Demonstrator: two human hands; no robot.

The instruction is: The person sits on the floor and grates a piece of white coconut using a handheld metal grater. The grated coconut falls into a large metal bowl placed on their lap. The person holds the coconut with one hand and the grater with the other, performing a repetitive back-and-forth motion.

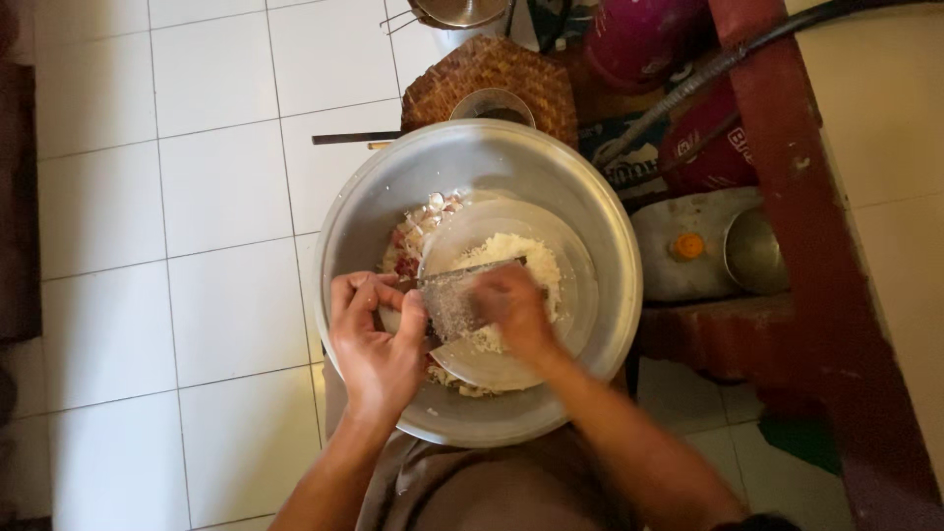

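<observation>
A large metal basin (344, 226) rests on my lap over a white tiled floor. Inside it sits a clear glass bowl (580, 285) holding white grated shreds (516, 251). Beside the glass bowl lie pale and pinkish peels (418, 221). My left hand (379, 344) grips the lower edge of a flat metal grater (454, 300) that leans over the glass bowl. My right hand (516, 310) is blurred and presses something small against the grater's face; what it holds is hidden under the fingers.
A woven basket (492, 74) stands behind the basin with a small metal bowl (492, 103) by it. To the right are a dark red wooden post (787, 197), a pink gas cylinder (639, 34), a black hose (688, 84) and a metal cup (752, 251).
</observation>
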